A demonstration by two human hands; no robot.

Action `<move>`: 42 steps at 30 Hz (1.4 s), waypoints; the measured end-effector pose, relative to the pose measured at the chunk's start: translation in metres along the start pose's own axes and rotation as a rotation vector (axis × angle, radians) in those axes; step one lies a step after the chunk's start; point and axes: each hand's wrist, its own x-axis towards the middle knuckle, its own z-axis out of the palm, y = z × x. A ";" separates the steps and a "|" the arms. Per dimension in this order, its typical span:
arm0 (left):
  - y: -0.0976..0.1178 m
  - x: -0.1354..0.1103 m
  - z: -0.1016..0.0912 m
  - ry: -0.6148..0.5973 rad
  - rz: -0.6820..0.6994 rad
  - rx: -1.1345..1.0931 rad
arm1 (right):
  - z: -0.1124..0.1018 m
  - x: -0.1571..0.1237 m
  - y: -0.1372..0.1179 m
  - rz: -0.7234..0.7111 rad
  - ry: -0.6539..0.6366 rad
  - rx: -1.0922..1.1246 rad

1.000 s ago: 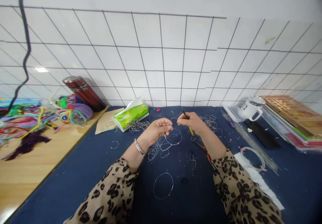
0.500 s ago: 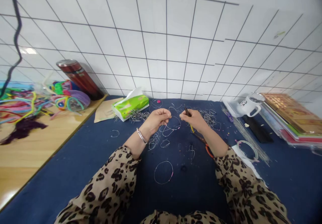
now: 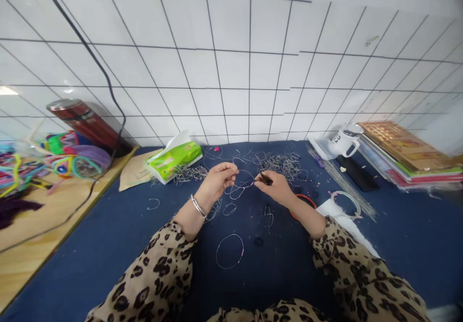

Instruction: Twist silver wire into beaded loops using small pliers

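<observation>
My left hand (image 3: 220, 179) pinches a thin wire hoop (image 3: 249, 174) between thumb and fingertips, above the blue cloth. Small pink beads sit on the hoop's right side, close to my right fingers. In my right hand (image 3: 275, 187) is a pair of dark pliers (image 3: 265, 179), mostly hidden in the grip, with the short jaws showing near the hoop. Whether the jaws touch the wire I cannot tell. Nearer to me, a finished-looking wire ring (image 3: 230, 235) with pink beads lies flat. Small wire loops (image 3: 229, 209) lie below my left hand.
Tangled wire pieces (image 3: 278, 164) lie behind my right hand. A green tissue pack (image 3: 175, 158) stands back left. An orange handle (image 3: 306, 198) shows by my right forearm. To the right are straight wires (image 3: 349, 189), a wire coil (image 3: 345, 204) and a white mug (image 3: 345, 140).
My right hand has come in toward the hoop, its pliers turned from upright to lower and flatter. My left hand keeps its pinch. The view has shifted to the right.
</observation>
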 end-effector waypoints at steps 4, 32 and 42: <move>-0.003 0.000 0.002 -0.009 -0.010 0.003 | -0.001 -0.001 0.002 -0.006 -0.010 0.027; -0.009 -0.003 0.011 -0.017 -0.043 -0.020 | -0.009 -0.004 0.000 -0.117 -0.072 0.145; -0.011 -0.003 0.012 -0.031 -0.085 -0.064 | -0.010 -0.004 -0.001 -0.130 -0.088 0.140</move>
